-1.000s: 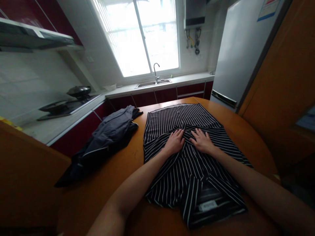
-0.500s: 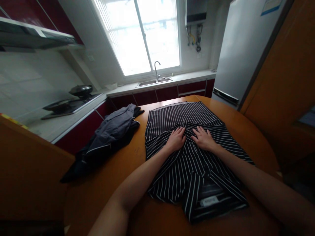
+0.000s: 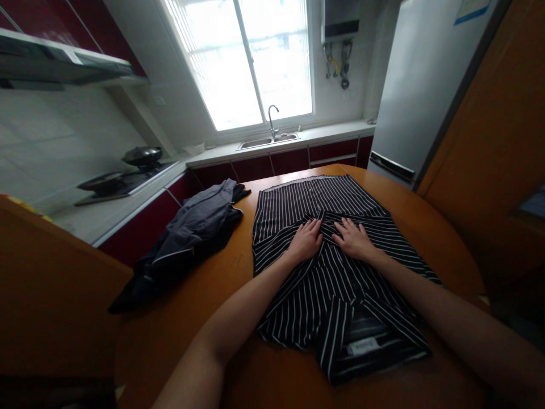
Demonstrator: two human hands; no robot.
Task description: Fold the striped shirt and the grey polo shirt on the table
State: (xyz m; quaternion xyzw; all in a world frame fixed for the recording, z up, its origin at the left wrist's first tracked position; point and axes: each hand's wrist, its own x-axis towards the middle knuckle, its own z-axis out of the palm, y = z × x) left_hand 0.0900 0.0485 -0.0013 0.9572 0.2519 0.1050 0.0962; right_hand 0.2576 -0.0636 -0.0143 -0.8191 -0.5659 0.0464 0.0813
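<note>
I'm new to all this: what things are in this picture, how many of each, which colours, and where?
Striped fabric shirt: 1, black and white, spread on the table
Collar label: 1, white, inside the shirt's neck
Wooden table: 1, orange-brown, foreground
Crumpled fabric clothing: one heap, grey and black, table's left side
Metal pans: 2, dark, on the left stove
Range hood: 1, dark and silver, upper left
Metal sink: 1, silver, below the window
Curved faucet: 1, silver, at the sink
Glass window: 1, bright white, back wall
Glossy cabinets: several, dark red, under counters and upper left
Tall refrigerator: 1, silver-grey, right
Left hand: 1, bare, on the shirt
Right hand: 1, bare, on the shirt
</note>
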